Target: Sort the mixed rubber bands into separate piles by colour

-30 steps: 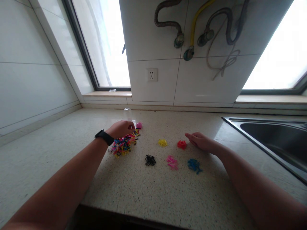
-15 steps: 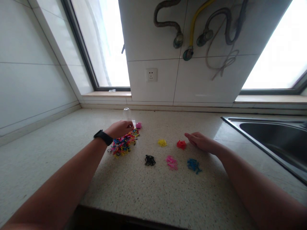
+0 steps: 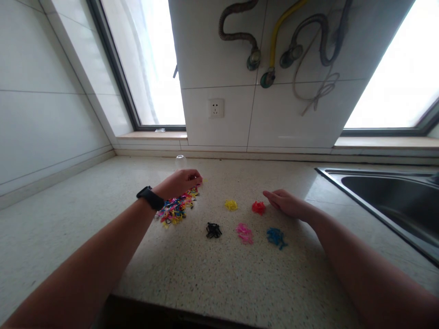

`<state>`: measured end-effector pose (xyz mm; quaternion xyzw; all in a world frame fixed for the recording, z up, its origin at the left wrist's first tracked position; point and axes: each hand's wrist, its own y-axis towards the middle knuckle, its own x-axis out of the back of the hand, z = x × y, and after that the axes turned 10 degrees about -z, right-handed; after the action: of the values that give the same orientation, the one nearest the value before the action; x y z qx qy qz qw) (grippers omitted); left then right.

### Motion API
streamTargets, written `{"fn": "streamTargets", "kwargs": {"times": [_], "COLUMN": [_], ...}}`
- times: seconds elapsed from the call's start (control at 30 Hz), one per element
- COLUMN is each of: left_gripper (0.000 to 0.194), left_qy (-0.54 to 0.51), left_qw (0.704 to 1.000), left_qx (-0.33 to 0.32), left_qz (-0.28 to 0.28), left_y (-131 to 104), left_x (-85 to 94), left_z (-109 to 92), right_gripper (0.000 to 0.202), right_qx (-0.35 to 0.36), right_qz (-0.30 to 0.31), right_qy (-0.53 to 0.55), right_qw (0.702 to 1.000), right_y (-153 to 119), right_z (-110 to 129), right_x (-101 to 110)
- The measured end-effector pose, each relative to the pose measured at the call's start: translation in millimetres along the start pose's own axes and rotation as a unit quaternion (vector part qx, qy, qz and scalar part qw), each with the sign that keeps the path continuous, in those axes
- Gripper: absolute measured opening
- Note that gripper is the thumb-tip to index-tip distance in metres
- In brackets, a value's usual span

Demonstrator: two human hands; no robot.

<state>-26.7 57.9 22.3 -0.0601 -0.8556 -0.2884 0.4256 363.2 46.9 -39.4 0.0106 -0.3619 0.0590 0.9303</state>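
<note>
My left hand (image 3: 185, 181), with a black watch on the wrist, is pinched over the far end of a heap of mixed-colour small rubber bands (image 3: 175, 210). A tiny yellow rubber band (image 3: 205, 180) shows at its fingertips. On the counter, my right hand (image 3: 281, 201) rests with fingers stretched out, just right of a red pile of bands (image 3: 258, 208). Between the hands lie a yellow pile (image 3: 231, 205), a black pile (image 3: 213, 230), a pink pile (image 3: 244, 233) and a blue pile (image 3: 276, 237).
Behind my left hand stands a clear cup (image 3: 180, 161), partly hidden. A steel sink (image 3: 329, 176) is set into the speckled counter (image 3: 219, 278) at the right. The tiled back wall carries a socket (image 3: 216, 108) and hoses with valves (image 3: 267, 78).
My left hand has moved a little right and away from the heap, now covering most of the pink object beside it. My right hand stays beside the red pile.
</note>
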Motion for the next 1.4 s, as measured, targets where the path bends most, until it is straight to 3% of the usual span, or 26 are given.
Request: {"fn": "streamTargets", "kwargs": {"times": [0.27,0.43,0.53,0.87,1.4], "left_gripper": [0.031,0.022,0.018,0.02,0.018], "left_qy": [-0.174,-0.305,-0.322,-0.299,-0.301], "left_qw": [0.984,0.951,0.944,0.951,0.951], "left_qx": [-0.019,-0.017,-0.028,-0.011,-0.048], "left_qz": [-0.019,-0.053,-0.058,-0.074,-0.054], "left_y": [-7.6,-15.5,-19.4,-22.6,-30.7], "left_x": [3.4,3.6,4.9,2.9,4.0], "left_z": [-70.3,-98.1,-110.0,-116.8,-130.1], "right_gripper": [0.066,0.066,0.065,0.064,0.064], "right_qx": [-0.005,0.001,-0.001,0.007,0.014], "right_qz": [0.0,0.0,-0.002,-0.002,0.001], "right_qy": [0.005,0.006,0.006,0.002,-0.002], "right_qw": [1.0,1.0,1.0,1.0,1.0], "right_y": [0.9,1.5,2.7,2.5,4.1], "right_z": [-1.8,-2.6,-3.9,-3.9,-5.2], "right_x": [-0.5,-0.8,-1.1,-0.7,-1.3]}}
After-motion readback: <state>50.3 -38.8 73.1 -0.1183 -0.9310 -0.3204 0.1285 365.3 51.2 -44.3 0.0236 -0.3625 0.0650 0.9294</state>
